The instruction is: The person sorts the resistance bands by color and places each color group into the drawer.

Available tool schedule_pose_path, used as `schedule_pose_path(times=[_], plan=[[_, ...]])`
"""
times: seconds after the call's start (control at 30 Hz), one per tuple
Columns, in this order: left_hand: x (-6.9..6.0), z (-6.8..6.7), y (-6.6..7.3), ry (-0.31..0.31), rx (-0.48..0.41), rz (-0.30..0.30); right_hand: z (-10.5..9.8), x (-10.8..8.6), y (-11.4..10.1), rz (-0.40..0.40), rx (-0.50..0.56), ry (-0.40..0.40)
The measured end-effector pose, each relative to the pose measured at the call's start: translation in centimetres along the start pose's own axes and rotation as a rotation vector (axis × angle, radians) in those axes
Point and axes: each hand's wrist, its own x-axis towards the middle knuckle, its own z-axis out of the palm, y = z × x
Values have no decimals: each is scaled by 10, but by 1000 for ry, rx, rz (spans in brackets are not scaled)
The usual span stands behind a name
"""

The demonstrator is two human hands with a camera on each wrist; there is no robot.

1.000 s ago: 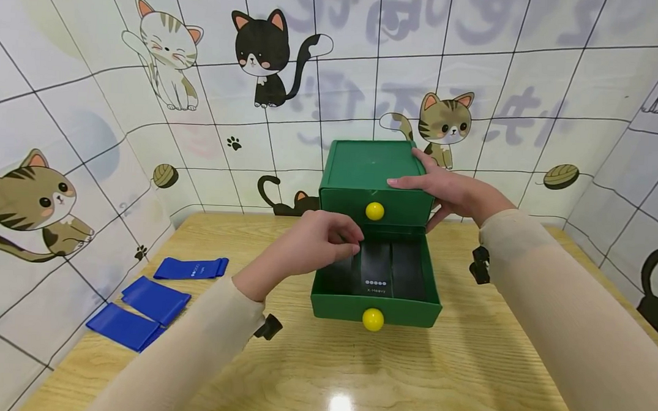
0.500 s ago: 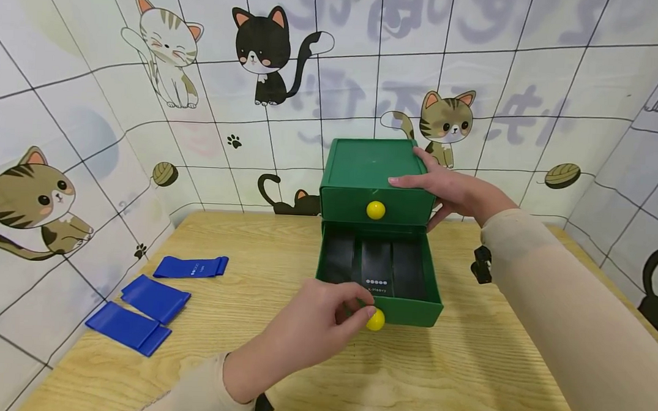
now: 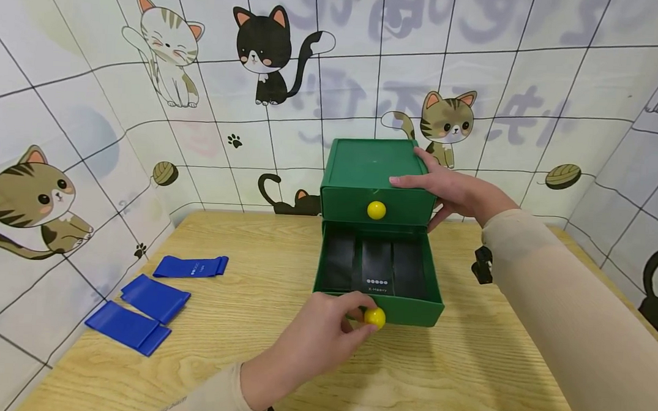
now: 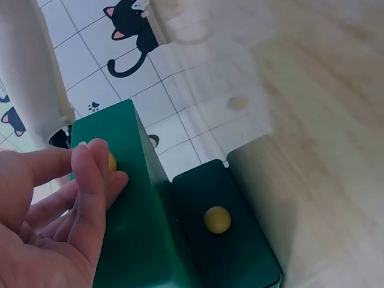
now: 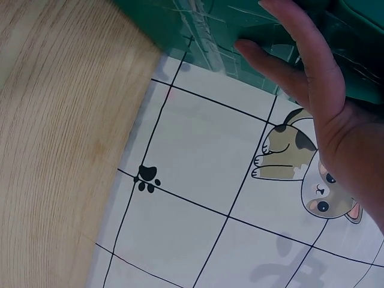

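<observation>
A green two-drawer box [image 3: 372, 164] stands on the table, its lower drawer [image 3: 415, 313] pulled out. Folded black bands [image 3: 377, 260] lie side by side in that drawer, the middle one printed "X-Heavy". At the drawer front my left hand [image 3: 323, 331] pinches the lower yellow knob [image 3: 376, 318] between thumb and fingers; the left wrist view shows the knob partly hidden behind them. My right hand [image 3: 456, 189] rests on the box's right side, fingers spread over the top and side. In the right wrist view its fingers [image 5: 273, 66] look straight against the green wall.
Folded blue bands [image 3: 156, 299] lie at the table's left, one marked "Light" [image 3: 191, 267]. The upper drawer, with its yellow knob [image 3: 376, 210], is closed. A cat-patterned sheet [image 3: 243, 153] hangs behind the wooden table [image 3: 250, 239].
My left hand has left the drawer's inside, come down toward the front and taken hold of the lower knob. The right hand and the drawer stay where they were.
</observation>
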Motion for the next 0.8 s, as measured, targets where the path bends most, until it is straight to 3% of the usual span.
schedule_pose_path(times=[0.23, 0.43, 0.6, 0.7, 0.8], plan=[[26, -5, -12, 54, -49, -59, -1, 0, 0, -3, -12, -1], [67, -3, -29, 124, -167, -162, -1, 0, -1, 4, -8, 0], [100, 2, -42, 214, -148, -190, -2, 0, -1, 4, -15, 1], [108, 3, -46, 242, -150, -204, -3, 1, -1, 3, -21, 2], [107, 3, -49, 243, -159, -204, -1, 1, -1, 9, -15, 4]])
